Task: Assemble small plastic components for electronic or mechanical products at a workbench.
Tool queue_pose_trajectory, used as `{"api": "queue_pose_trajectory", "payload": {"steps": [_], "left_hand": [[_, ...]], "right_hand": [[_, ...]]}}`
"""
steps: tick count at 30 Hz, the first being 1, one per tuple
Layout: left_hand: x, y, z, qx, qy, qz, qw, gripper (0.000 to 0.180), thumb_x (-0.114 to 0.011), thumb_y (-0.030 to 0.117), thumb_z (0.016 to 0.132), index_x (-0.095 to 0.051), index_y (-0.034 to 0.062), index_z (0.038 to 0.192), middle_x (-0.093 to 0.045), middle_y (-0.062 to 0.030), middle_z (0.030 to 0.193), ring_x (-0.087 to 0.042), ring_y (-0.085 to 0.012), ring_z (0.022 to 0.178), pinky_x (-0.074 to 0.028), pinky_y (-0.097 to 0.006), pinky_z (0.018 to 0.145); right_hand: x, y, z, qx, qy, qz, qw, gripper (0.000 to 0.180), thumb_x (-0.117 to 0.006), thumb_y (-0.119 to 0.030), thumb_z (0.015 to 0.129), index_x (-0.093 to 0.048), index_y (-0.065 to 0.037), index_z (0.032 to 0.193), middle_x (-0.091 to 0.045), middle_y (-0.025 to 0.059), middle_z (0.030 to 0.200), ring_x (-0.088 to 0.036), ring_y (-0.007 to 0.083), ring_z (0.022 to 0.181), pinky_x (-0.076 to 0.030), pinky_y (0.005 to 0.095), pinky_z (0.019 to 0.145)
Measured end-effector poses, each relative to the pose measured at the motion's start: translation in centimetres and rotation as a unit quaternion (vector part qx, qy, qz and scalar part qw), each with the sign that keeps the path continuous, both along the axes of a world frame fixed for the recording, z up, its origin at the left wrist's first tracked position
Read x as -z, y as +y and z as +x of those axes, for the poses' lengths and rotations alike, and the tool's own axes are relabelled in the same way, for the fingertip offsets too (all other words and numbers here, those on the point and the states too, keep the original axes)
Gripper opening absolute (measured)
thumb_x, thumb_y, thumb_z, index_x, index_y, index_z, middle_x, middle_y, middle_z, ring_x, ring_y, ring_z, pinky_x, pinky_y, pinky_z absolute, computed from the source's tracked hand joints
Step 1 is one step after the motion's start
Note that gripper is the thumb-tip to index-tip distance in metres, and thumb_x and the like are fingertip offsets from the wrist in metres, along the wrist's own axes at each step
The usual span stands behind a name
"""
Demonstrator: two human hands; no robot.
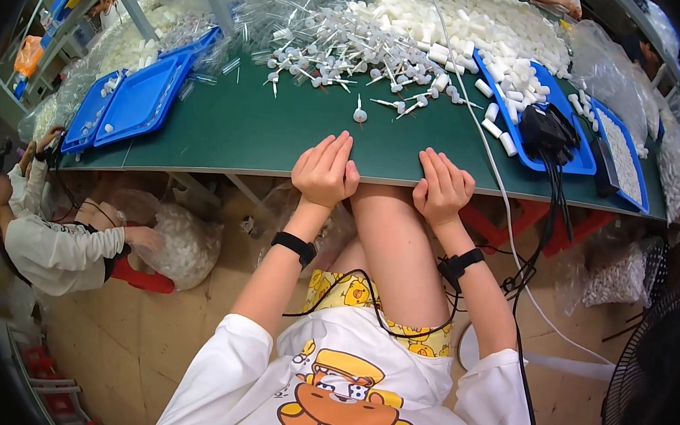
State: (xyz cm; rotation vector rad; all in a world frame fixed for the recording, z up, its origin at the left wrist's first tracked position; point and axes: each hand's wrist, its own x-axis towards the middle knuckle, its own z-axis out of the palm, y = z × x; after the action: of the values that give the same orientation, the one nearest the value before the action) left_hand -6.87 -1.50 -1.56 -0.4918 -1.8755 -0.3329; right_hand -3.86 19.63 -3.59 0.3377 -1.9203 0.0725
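Observation:
My left hand (326, 168) rests at the front edge of the green table (274, 139), palm down. Its fingers are stretched out and lie together, with nothing under them that I can see. In the same pose, my right hand (444, 185) lies on the edge further right, fingers extended. Just beyond my left fingertips is a single small piece with a grey round disc and a thin white stem (360, 115). Behind it spreads a heap of similar stemmed pieces (353, 50). White cylindrical caps (459, 18) are piled at the back.
Blue trays (139, 105) stand at the left; another blue tray (572, 160) at the right holds white caps and a black device (550, 131). A white cable (496, 173) crosses the table. At left, a co-worker (59, 226) sits by a bag of white parts (186, 240).

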Motion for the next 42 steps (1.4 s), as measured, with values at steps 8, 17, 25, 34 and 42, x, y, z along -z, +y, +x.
{"api": "queue_pose_trajectory", "payload": {"steps": [8, 17, 25, 34, 42], "left_hand": [[0.0, 0.1, 0.0, 0.000, -0.002, 0.011, 1.000, 0.032, -0.045, 0.019, 0.073, -0.071, 0.0080, 0.087, -0.070, -0.0034, 0.089, -0.066, -0.0194, 0.082, -0.049, -0.031, 0.073], [0.2, 0.2, 0.2, -0.021, -0.013, 0.001, 1.000, 0.035, -0.043, 0.022, 0.074, -0.072, 0.0084, 0.087, -0.070, -0.0020, 0.089, -0.067, -0.0176, 0.082, -0.047, -0.027, 0.072], [0.0, 0.2, 0.1, -0.031, -0.034, 0.005, 0.999, 0.035, -0.043, 0.022, 0.074, -0.072, 0.0085, 0.088, -0.070, -0.0017, 0.090, -0.066, -0.0163, 0.082, -0.045, -0.026, 0.071], [-1.9, 0.4, 1.5, -0.027, -0.168, 0.023, 0.985, 0.029, -0.051, 0.018, 0.074, -0.070, 0.0099, 0.094, -0.069, -0.0011, 0.096, -0.065, -0.0168, 0.089, -0.044, -0.028, 0.073], [-5.6, 0.0, 0.3, 0.034, -0.277, 0.038, 0.959, 0.012, -0.057, 0.005, 0.069, -0.064, 0.0064, 0.079, -0.065, -0.0030, 0.082, -0.061, -0.0214, 0.074, -0.043, -0.031, 0.063]], "right_hand": [[0.6, 0.2, -0.7, 0.011, 0.046, 0.012, 0.999, 0.035, -0.041, -0.026, 0.085, -0.070, -0.013, 0.100, -0.067, -0.0016, 0.104, -0.060, 0.0113, 0.095, -0.034, 0.0290, 0.081], [0.8, 0.3, -0.7, 0.021, 0.049, 0.017, 0.998, 0.038, -0.038, -0.029, 0.087, -0.071, -0.014, 0.098, -0.067, -0.0025, 0.101, -0.060, 0.0102, 0.094, -0.035, 0.0269, 0.078], [0.3, 0.0, -0.3, 0.017, 0.013, 0.003, 1.000, 0.039, -0.037, -0.028, 0.087, -0.070, -0.013, 0.099, -0.068, -0.0017, 0.101, -0.060, 0.0109, 0.095, -0.033, 0.0277, 0.081], [-2.5, -0.8, 2.1, -0.012, -0.168, -0.083, 0.982, 0.032, -0.053, -0.017, 0.079, -0.067, -0.009, 0.107, -0.064, 0.0033, 0.111, -0.056, 0.0185, 0.101, -0.035, 0.0328, 0.084], [-10.4, 1.2, 1.9, -0.146, -0.398, -0.103, 0.900, 0.024, -0.062, -0.008, 0.077, -0.063, 0.000, 0.100, -0.061, 0.0104, 0.109, -0.056, 0.0278, 0.097, -0.044, 0.0395, 0.083]]}}
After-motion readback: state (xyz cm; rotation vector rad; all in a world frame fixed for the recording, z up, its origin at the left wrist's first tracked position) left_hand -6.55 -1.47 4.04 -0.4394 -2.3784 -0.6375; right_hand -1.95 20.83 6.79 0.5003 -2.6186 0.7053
